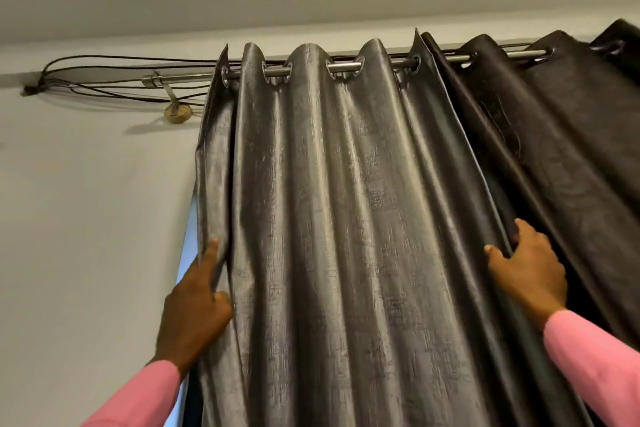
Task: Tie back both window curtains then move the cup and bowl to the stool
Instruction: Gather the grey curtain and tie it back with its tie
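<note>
Both hands gripping the edges of the left curtain

The left hand [195, 305] pinches the outer left edge of the grey curtain [346, 218], forefinger pointing up; the right hand [526, 274] clasps its inner right edge, fingers tucked behind. The curtain hangs by rings from the rod [343, 68]; the darker second curtain [571, 149] hangs just beside.

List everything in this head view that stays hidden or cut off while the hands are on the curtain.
- Window: covered by the left curtain; only a pale sliver shows by the left hand.
- Cup, bowl, stool: outside the view, which points upward.
- Curtain bottoms and any tie-backs: cut off by the lower edge.
- Right curtain: runs past the right edge.
- Right hand fingertips: tucked behind the curtain edge.
- Rod right end: hidden by fabric.
</note>
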